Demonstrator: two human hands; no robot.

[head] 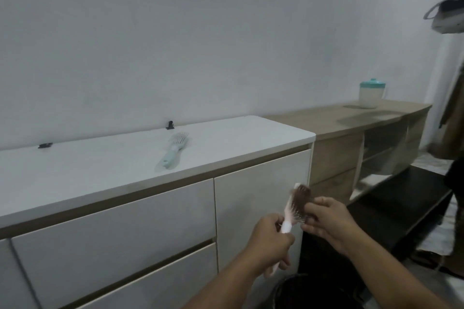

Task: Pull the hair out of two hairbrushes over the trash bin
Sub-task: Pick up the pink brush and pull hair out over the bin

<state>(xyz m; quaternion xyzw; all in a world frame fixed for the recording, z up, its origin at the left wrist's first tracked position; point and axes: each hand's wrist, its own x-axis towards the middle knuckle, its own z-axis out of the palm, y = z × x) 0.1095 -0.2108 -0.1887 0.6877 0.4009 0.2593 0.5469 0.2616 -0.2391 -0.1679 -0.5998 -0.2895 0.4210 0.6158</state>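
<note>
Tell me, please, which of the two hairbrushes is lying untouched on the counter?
The mint-green hairbrush lies alone on the white counter. The pink hairbrush, matted with brown hair, is held in the left hand while the right hand grips its hair.

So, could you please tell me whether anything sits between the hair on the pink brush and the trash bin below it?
Nothing visible does. The pink hairbrush, held by the left hand while the right hand picks at the brown hair, is above the dark trash bin, with only open air between.
</note>
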